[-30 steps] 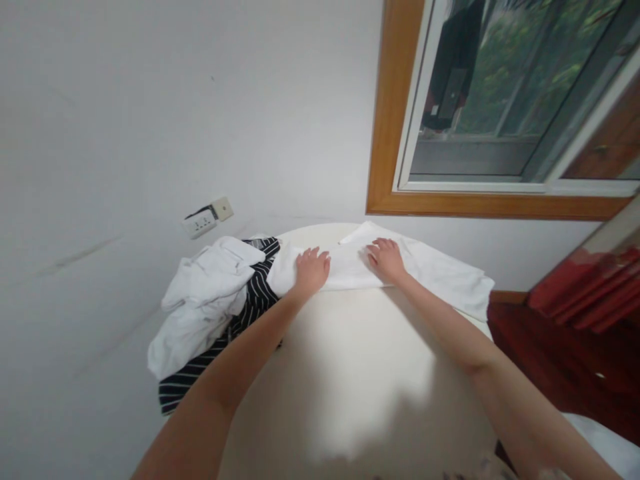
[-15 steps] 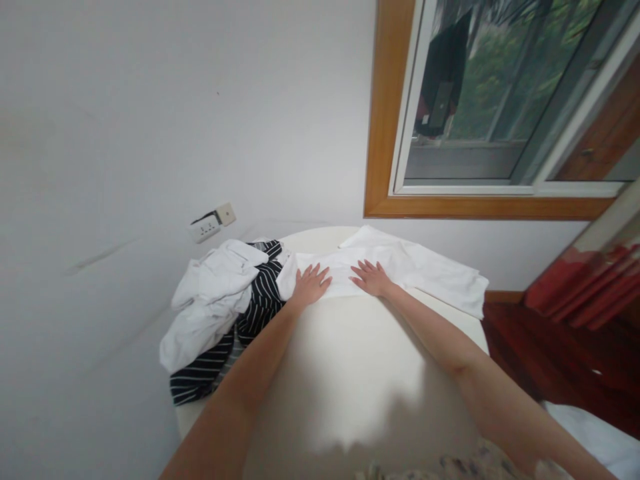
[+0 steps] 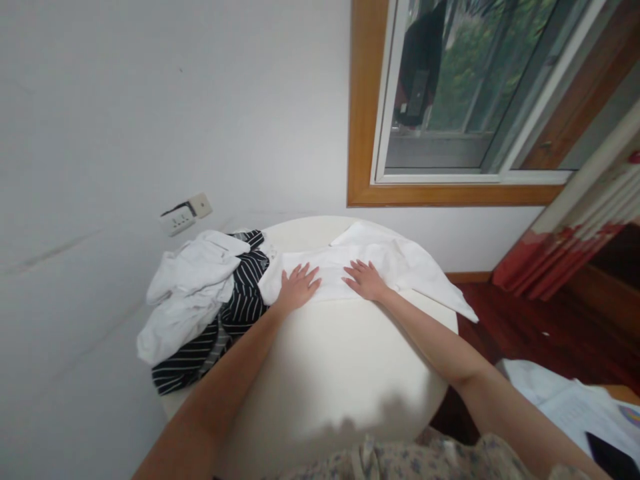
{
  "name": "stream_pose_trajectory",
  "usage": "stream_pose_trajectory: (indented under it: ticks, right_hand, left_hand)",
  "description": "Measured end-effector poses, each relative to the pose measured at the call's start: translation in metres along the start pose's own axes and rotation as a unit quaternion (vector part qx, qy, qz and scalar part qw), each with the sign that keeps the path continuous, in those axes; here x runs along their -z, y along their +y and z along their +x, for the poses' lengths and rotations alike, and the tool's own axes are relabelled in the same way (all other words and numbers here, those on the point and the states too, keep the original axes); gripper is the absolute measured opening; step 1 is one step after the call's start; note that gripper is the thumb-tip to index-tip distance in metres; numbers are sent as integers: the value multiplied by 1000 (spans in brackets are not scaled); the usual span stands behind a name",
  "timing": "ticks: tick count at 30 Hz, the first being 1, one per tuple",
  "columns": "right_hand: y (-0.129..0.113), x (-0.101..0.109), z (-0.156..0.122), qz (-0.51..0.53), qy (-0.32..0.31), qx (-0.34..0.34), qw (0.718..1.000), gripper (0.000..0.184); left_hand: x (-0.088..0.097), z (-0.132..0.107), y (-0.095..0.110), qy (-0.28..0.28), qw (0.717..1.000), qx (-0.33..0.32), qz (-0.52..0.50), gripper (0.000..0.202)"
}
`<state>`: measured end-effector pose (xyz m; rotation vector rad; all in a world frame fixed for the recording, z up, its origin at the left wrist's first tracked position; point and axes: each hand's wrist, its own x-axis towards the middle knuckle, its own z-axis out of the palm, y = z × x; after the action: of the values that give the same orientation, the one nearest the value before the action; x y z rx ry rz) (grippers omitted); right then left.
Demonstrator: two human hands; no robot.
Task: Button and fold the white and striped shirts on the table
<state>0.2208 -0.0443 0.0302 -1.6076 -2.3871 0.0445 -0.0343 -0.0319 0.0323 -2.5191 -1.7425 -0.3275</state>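
Both of your hands have come nearer to you, toward the near edge of the white cloth (image 3: 330,272), than one second ago. Left of your left fingers, the white bundle (image 3: 200,267) still lies on the black striped fabric (image 3: 246,287), bunched as before. Your left hand (image 3: 299,289) lies flat on the cloth's left part, fingers spread wide, gripping nothing. Between the two hands the cloth runs flat along the pale surface (image 3: 345,353). Your right hand (image 3: 367,281) also presses flat, fingers fanned wide. Right of those fingers, the cloth's far end, blunt earlier, now narrows to a point past the surface's edge. Farther right and nearer you, more white material (image 3: 555,397) has come into view.
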Motion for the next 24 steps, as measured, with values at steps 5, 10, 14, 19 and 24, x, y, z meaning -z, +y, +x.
stream_pose_trajectory:
  ticks: [5, 10, 14, 19, 24]
  right_hand:
    - [3, 3, 3, 39, 12, 16, 999, 56]
    - [49, 33, -3, 41, 74, -29, 996, 43]
    - [118, 52, -17, -35, 109, -228, 967, 46]
    - [170, 36, -27, -73, 3, -231, 970, 49]
    - [172, 18, -11, -102, -34, -233, 966, 55]
  left_hand:
    - [3, 1, 1, -17, 1000, 5, 3, 54]
    - [1, 0, 1, -14, 1000, 8, -3, 54]
    - [1, 0, 2, 9, 1000, 10, -11, 51]
    - [13, -9, 4, 40, 998, -31, -48, 50]
    - [25, -27, 19, -14, 977, -198, -74, 66]
